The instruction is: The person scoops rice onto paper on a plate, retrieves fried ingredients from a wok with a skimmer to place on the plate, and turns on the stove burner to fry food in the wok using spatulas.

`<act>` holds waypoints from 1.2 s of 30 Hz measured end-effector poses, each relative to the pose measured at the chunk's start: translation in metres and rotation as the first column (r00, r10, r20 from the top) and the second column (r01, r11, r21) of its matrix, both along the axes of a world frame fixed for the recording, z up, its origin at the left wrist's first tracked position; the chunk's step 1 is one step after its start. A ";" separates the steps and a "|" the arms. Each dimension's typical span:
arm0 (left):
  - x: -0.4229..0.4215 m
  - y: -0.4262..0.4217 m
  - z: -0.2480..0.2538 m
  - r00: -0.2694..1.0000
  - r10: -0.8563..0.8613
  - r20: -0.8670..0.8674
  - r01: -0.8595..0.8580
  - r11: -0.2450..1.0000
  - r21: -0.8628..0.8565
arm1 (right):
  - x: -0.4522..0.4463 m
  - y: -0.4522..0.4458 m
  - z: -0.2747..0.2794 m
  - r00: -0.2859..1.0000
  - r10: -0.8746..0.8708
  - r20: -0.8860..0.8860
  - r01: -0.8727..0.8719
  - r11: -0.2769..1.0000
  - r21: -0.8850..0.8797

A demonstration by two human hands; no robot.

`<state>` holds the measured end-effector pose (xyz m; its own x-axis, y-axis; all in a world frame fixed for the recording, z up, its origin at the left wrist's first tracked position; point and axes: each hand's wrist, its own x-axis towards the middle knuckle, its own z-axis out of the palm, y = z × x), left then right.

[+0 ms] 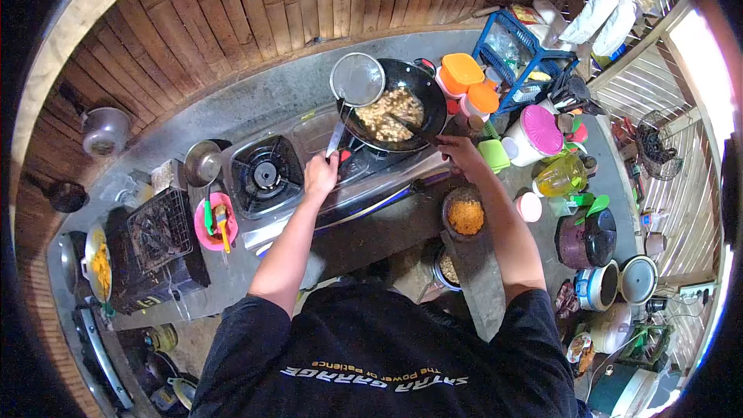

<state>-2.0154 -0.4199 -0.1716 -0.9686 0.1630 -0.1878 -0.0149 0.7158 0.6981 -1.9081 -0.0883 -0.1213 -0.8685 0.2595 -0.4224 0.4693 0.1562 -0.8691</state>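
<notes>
My left hand [320,176] is closed round the handle of a round wire-mesh strainer [357,80], whose bowl is over the left rim of a black wok [432,91]. The wok sits on the right side of the stove and holds light brown pieces of food [393,114] in liquid. My right hand [463,156] grips the handle of a dark spatula [410,128], its blade down among the food. Below my right hand stands a dark bowl [450,226] filled with an orange mixture.
Left of the wok is a bare gas burner [265,175], then a pink plate [203,231] with brushes and a saucepan [203,162]. Lidded tubs [461,71], a blue rack [497,39], a white pail [520,142] with a pink lid and a jar of yellow liquid [553,177] crowd the right.
</notes>
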 end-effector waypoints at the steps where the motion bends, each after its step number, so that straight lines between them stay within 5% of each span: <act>1: -0.001 0.000 -0.002 1.000 0.003 0.002 -0.003 1.000 0.001 | 0.004 -0.002 0.005 1.000 0.007 0.012 -0.007 1.000 -0.010; 5: -0.001 0.001 -0.008 1.000 0.013 0.017 -0.013 0.999 0.040 | 0.022 0.002 0.026 0.996 0.084 0.021 -0.086 0.985 0.152; 8: 0.002 -0.001 0.001 1.000 0.014 0.008 -0.015 0.999 0.036 | 0.027 0.033 -0.013 0.865 0.336 -0.373 -0.037 0.783 0.621; 14: 0.003 0.000 0.002 1.000 0.012 0.024 -0.014 0.998 0.057 | 0.044 0.019 0.036 0.971 0.145 -0.190 0.076 0.568 0.820; 20: -0.005 -0.001 -0.017 1.000 0.014 -0.027 -0.013 1.000 0.014 | 0.054 0.037 0.020 0.958 0.257 -0.126 -0.055 0.597 0.801; 23: -0.004 -0.001 -0.016 1.000 0.011 -0.020 -0.010 1.000 0.015 | 0.051 0.045 0.009 0.972 0.230 0.038 -0.212 0.803 0.557; 26: -0.001 -0.001 -0.006 1.000 0.015 0.016 -0.015 0.999 0.035 | 0.054 0.012 0.046 0.990 0.127 0.063 -0.139 0.949 0.284; 32: 0.001 0.000 -0.001 1.000 0.025 0.010 -0.025 0.999 0.040 | 0.046 0.008 0.046 0.989 0.120 -0.088 -0.071 0.899 0.431; 36: 0.004 0.001 0.005 1.000 0.019 0.020 -0.020 0.998 0.051 | 0.031 0.031 0.011 0.965 0.148 -0.218 0.050 0.709 0.704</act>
